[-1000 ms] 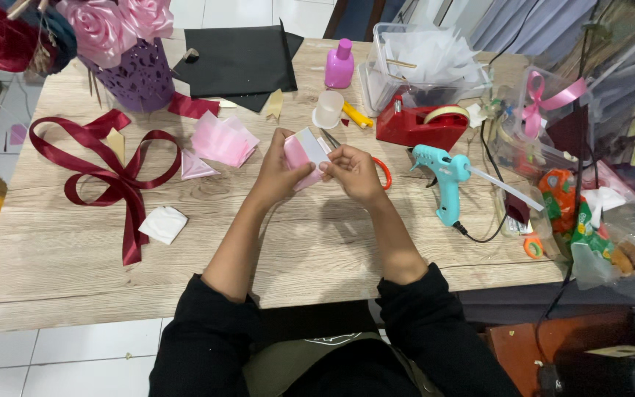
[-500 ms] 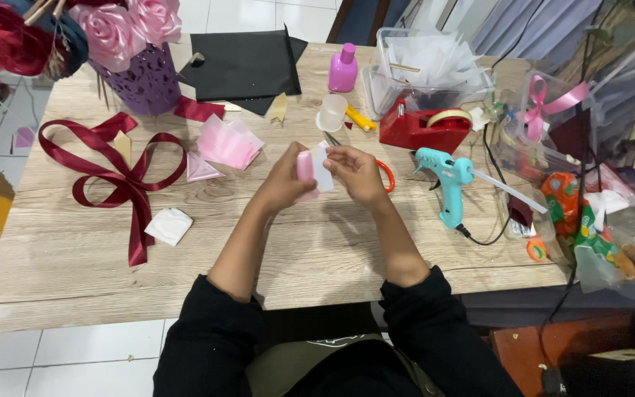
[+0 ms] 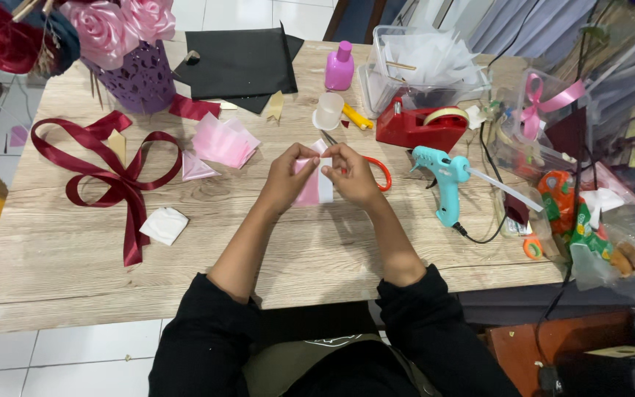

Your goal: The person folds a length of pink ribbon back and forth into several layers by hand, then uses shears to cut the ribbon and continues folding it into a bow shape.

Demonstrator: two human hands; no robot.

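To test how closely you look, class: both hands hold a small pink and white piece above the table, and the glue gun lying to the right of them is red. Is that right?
Not quite. In the head view the glue gun is light blue, not red; the red thing behind it is the tape dispenser. The rest holds: the left hand and right hand hold the pink and white piece.

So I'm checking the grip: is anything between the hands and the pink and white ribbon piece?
Nothing visible. The left hand and right hand both pinch the pink and white ribbon piece directly, above the wooden table. The orange-handled scissors lie just behind the right hand, not between.
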